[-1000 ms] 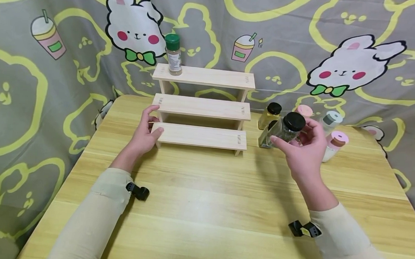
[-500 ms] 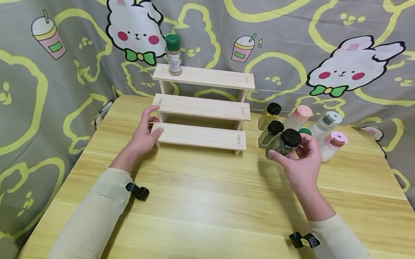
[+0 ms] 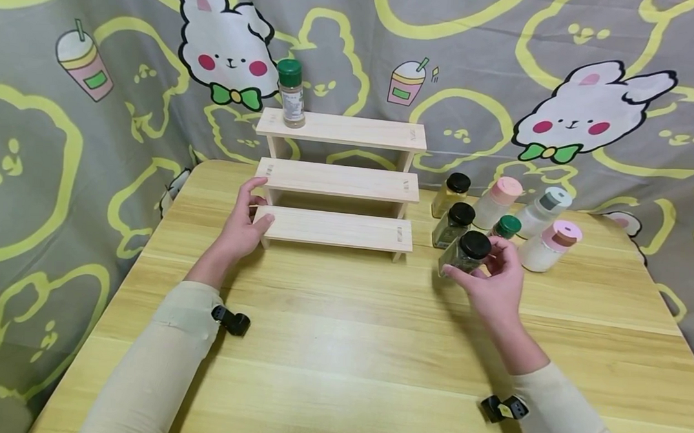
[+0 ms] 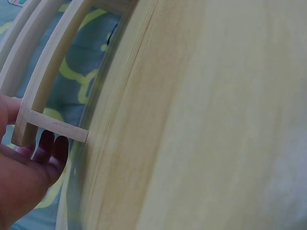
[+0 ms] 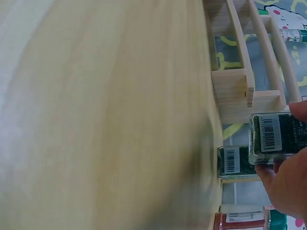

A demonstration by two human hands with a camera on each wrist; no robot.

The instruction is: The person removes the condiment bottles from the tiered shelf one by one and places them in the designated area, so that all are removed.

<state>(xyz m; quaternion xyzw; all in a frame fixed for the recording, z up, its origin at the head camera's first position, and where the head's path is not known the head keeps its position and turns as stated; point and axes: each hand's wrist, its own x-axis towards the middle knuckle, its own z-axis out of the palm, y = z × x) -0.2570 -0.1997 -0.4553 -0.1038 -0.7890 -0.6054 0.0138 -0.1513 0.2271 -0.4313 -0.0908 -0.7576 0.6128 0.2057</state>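
Note:
My right hand holds a clear spice jar with a black cap and dark green contents, thumb on one side and fingers on the other. In the right wrist view this jar shows a barcode label and hangs off the table surface. Close behind it stands a similar black-capped jar. My left hand grips the left end of a three-step wooden rack, thumb over the lowest step. The left wrist view shows its fingers curled beside the rack's leg.
A green-capped spice bottle stands on the top step's left end. Right of the rack stand a yellow-filled jar, a green-capped bottle, and bottles with pink, grey and lilac caps. A patterned curtain hangs behind the table.
My right hand has brought the black-capped jar down and toward me, away from the other bottles, and the green-capped bottle behind it shows now. My left hand has stayed on the rack.

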